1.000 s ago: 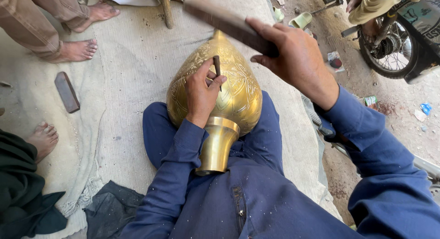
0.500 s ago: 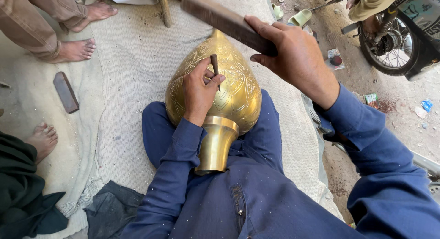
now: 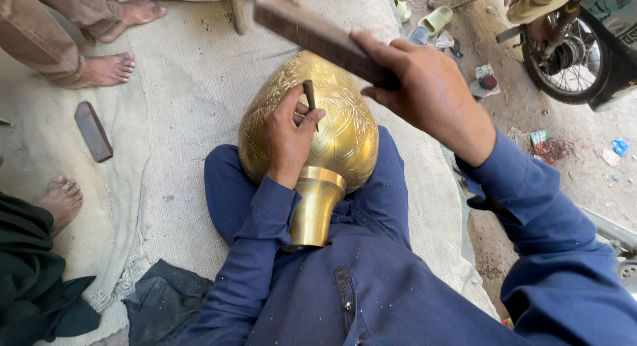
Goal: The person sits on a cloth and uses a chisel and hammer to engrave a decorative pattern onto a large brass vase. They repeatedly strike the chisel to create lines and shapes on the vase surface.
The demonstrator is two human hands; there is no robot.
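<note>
Comparing with half a second ago, almost nothing has shifted: the wooden striking bar [image 3: 318, 37] stays raised above the vase, the punch stays planted on the metal, and both forearms keep the same lines.

One cloth mat [image 3: 172, 120] covers the ground and carries everything. On it sit one person in blue clothes, cross-legged at its near edge, and one engraved brass vase [image 3: 332, 130] lying in the lap, its round body pointing toward the mat's far edge and its flared neck toward the person's belly. One motorcycle [image 3: 577, 47] stands off the mat's right edge on bare dirt. Three bare feet of other people rest along the mat's left side. One dark flat block [image 3: 93, 130] lies near that left edge.

One right hand [image 3: 431, 90] is lifted high, fingers wrapped shut around the near end of the bar, wrist bent back. One left hand [image 3: 288, 137] rests on the vase's upper side, fingertips pinched closed around one slim dark punch [image 3: 310, 100], held nearly upright with its tip on the brass.
</note>
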